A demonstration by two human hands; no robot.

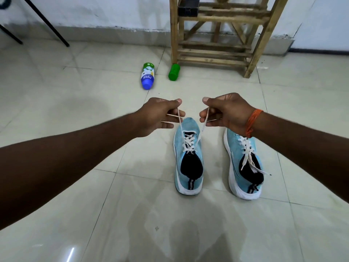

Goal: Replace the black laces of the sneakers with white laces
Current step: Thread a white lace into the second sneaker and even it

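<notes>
Two light blue sneakers stand side by side on the tiled floor, heels toward me. The left sneaker (188,157) carries a white lace (188,142) threaded through its eyelets. My left hand (160,116) pinches one end of that lace and my right hand (226,112) pinches the other end, both held up above the toe so the two strands run taut. The right sneaker (243,165) has its own white lace (249,156), loose ends lying across its opening. An orange thread band circles my right wrist. No black lace is in view.
A blue and green bottle (147,76) lies on the floor beyond the shoes, a green container (174,72) beside it. A wooden rack (222,35) stands against the wall at the back right. Black stand legs (47,23) slant at the back left.
</notes>
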